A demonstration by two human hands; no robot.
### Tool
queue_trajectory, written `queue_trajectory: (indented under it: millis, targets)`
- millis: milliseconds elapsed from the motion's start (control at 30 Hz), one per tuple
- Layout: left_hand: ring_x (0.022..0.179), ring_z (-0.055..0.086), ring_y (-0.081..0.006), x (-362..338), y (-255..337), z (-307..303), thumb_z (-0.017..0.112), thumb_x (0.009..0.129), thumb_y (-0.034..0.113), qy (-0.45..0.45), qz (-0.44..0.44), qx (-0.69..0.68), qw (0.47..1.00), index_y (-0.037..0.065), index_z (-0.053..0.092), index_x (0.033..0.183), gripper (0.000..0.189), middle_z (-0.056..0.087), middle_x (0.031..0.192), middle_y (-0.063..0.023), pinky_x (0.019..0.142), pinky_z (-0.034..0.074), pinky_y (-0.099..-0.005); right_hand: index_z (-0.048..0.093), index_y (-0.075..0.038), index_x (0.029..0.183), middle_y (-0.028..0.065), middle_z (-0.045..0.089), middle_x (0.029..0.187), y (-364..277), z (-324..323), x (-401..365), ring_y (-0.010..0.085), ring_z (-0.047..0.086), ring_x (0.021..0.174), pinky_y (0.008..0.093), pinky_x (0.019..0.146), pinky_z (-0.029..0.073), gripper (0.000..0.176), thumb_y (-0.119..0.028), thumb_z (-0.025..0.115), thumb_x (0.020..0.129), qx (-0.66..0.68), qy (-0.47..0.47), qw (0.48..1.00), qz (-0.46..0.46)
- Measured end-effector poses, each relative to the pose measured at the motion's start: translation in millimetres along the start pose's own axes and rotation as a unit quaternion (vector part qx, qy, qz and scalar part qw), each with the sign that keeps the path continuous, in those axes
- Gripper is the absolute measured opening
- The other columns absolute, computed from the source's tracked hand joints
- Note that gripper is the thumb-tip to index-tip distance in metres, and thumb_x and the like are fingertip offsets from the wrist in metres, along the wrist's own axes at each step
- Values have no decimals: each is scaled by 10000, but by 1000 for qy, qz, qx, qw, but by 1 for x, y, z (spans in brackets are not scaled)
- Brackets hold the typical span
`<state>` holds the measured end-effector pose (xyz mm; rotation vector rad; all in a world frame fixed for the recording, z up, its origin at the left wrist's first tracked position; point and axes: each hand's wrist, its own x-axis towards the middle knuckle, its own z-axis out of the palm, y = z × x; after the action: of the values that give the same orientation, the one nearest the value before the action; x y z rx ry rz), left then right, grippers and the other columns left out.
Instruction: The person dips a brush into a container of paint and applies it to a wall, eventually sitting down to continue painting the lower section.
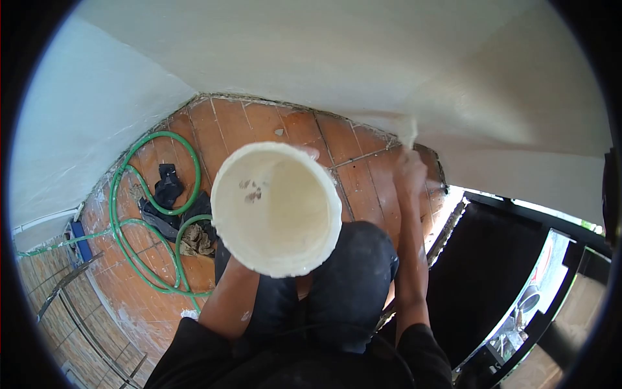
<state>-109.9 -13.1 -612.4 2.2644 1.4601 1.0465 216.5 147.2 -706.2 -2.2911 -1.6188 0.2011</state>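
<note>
A cream-coloured bucket (234, 214), its inside coated with pale paint and a few dark specks, is tilted with its mouth towards me above my knees. My left hand (309, 152) grips it from underneath and behind; only some fingertips show past the far rim, the rest being hidden. My right hand (410, 171) is stretched forward, low by the wall, and closed around a paintbrush (408, 131). The brush's pale bristles are at the foot of the off-white wall (363, 58), close to the floor edge; motion blurs them slightly.
Orange floor tiles (220, 123), spotted with paint, lie below. On the left is a coiled green hose (115, 194) beside dark cloths (168, 186) and a crumpled brown cloth (196, 240). A black panel (486, 266) borders an opening on the right.
</note>
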Motion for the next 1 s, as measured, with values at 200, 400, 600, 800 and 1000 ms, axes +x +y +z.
queue_trajectory:
  millis: [200, 400, 600, 800, 1000]
  targets:
    - [1023, 545, -266, 73, 78, -10, 622, 700, 488, 174, -348, -294, 873, 136, 385, 1279, 718, 502, 1167, -163, 905, 420, -421, 518, 52, 731, 134, 510, 505, -95, -151, -1, 299, 426, 391, 342, 401, 382, 337, -241, 473, 892, 328, 306, 893, -14]
    - [963, 537, -313, 85, 133, -56, 773, 615, 165, 20, -254, -391, 884, 108, 319, 1121, 682, 485, 1087, -201, 752, 502, -415, 495, 24, 769, 182, 518, 528, -97, -83, 31, 368, 540, 490, 402, 418, 403, 231, -191, 499, 853, 129, 284, 948, -56]
    - [992, 523, -234, 55, 150, -100, 858, 502, 197, 10, -390, -294, 872, 24, 344, 1159, 851, 476, 1114, -142, 838, 442, -361, 548, 3, 724, 250, 553, 611, -93, -65, -12, 423, 566, 605, 484, 515, 439, 288, -241, 478, 861, 82, -24, 993, 79]
    - [1029, 466, -235, 25, 189, -137, 821, 502, 77, 32, -501, -174, 847, 46, 270, 1208, 896, 421, 1118, -110, 874, 408, -375, 537, 25, 646, 232, 525, 536, -167, -273, 10, 400, 536, 497, 456, 481, 415, 384, -275, 466, 875, 106, 43, 993, 28]
    - [1045, 459, -231, 70, 220, -267, 797, 506, 37, 143, -452, -185, 861, 55, 246, 1247, 923, 403, 1149, -111, 874, 428, -367, 524, 26, 651, 193, 450, 485, -261, -489, 30, 324, 431, 410, 397, 420, 325, 282, -167, 523, 856, 173, 114, 978, -39]
